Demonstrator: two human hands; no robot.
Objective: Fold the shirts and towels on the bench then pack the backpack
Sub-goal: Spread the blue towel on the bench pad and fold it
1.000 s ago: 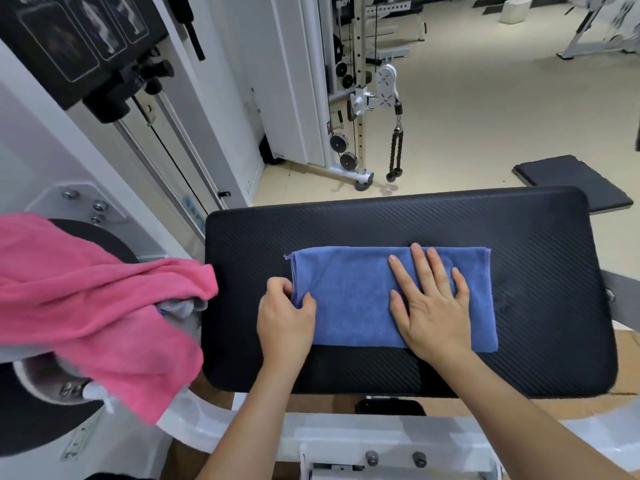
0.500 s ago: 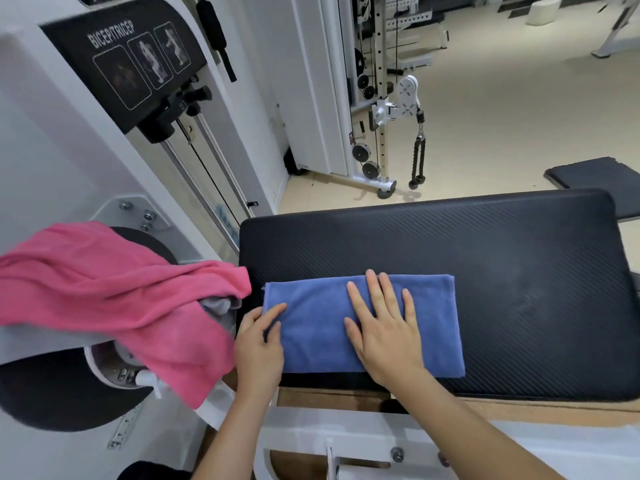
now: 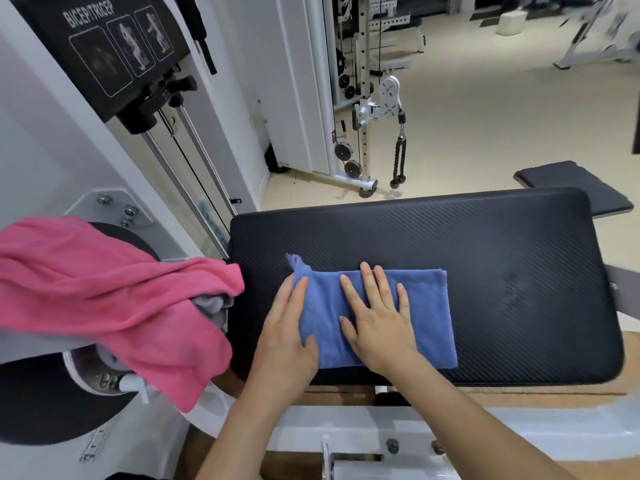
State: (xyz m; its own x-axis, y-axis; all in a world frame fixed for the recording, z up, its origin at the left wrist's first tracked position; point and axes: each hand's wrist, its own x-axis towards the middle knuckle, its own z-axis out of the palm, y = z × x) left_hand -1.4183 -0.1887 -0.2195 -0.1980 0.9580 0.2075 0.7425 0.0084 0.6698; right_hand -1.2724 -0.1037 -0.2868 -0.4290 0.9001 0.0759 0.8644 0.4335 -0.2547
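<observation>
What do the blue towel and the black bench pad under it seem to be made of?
Blue towel: soft napped cloth, likely microfibre or terry. The surface is matte and fuzzy, and a frayed tuft sticks up at its far left corner.
Bench pad: padded upholstery, probably vinyl or faux leather. It shows fine diagonal embossing like a weave, a faint sheen and rounded edges.

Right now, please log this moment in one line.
folded blue terry towel: on black padded bench | right hand: pressing flat on it | left hand: at its left edge, grip unclear
</observation>
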